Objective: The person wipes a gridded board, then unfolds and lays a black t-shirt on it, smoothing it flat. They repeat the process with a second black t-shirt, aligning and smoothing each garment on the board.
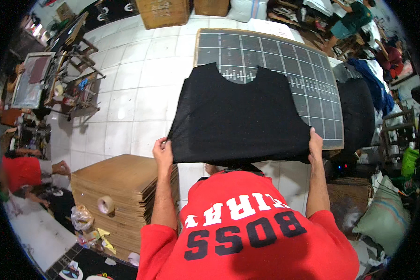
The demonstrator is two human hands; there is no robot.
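A black fabric panel [240,116], cut with a scooped neckline and curved armholes like a shirt body piece, stretches out in front of me. My left hand [162,151] pinches its near left corner. At the near right corner, my right hand [315,142] grips the edge, with the fingers partly hidden by the cloth. Under the panel's right part and beyond it lies a dark board table [319,109] marked with a white grid. The panel's left side extends past the table's left edge, and its near edge hangs close to my body.
To my left stands a stack of brown boards [121,175] bearing a tape roll [106,205]. A screen frame [32,79] rests on a bench farther left. Co-workers are at the far right and left. Dark cloth [357,109] and a pale sack [385,212] sit at right; cartons [162,13] stand ahead.
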